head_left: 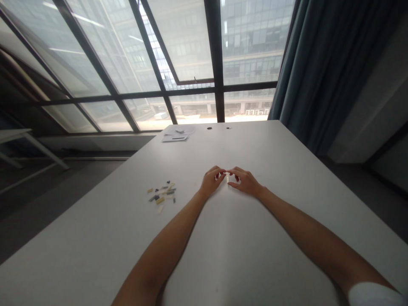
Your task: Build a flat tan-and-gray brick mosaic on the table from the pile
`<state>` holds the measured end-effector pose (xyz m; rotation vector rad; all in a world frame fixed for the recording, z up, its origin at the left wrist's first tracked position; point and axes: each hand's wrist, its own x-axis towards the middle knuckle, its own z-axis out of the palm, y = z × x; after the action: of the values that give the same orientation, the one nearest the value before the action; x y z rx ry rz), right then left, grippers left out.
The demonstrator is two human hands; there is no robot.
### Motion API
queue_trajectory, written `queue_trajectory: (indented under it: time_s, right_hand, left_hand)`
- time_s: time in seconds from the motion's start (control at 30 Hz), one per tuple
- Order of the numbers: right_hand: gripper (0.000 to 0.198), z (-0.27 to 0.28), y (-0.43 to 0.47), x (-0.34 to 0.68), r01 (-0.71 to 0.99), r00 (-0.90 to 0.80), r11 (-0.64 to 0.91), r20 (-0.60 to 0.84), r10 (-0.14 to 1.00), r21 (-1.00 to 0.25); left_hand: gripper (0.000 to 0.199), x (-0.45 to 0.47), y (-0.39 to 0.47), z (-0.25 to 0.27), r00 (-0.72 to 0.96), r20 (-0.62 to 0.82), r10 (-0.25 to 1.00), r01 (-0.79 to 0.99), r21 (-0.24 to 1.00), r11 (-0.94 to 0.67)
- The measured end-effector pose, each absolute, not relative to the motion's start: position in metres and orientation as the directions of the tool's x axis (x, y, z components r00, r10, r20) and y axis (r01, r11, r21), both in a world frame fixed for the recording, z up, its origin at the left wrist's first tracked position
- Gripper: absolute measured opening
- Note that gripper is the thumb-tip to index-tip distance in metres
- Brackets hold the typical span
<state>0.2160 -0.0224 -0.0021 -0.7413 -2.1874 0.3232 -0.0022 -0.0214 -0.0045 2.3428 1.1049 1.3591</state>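
Observation:
Over the middle of the white table, my left hand (213,180) and my right hand (245,181) meet at the fingertips. Between them is a small, pale, narrow building-brick piece (228,178) with a studded look, standing roughly upright. The right thumb and fingers are curled round its right side, top and bottom. From the left, the left hand's bent fingers pinch at its upper end. The piece's fine detail is too small to make out. To the left of my left forearm lies a loose pile of small building bricks (161,199) in yellow, grey, black and cream.
The large white table (255,255) reaches toward the windows. Papers (175,138) with small items on them lie at its far left edge, and two dark round spots (209,128) show along the back. A blue curtain (306,76) hangs on the right; another table (15,135) stands left.

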Motion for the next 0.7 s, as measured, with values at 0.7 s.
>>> queue_trajectory:
  time_s: [0.7]
  right_hand:
    - [0.038, -0.0031, -0.0185, 0.2170, 0.379, -0.450, 0.771, 0.626, 0.637, -0.512]
  left_hand:
    - [0.030, -0.0020, -0.0251, -0.0021, 0.327, 0.633, 0.702, 0.467, 0.537, -0.702]
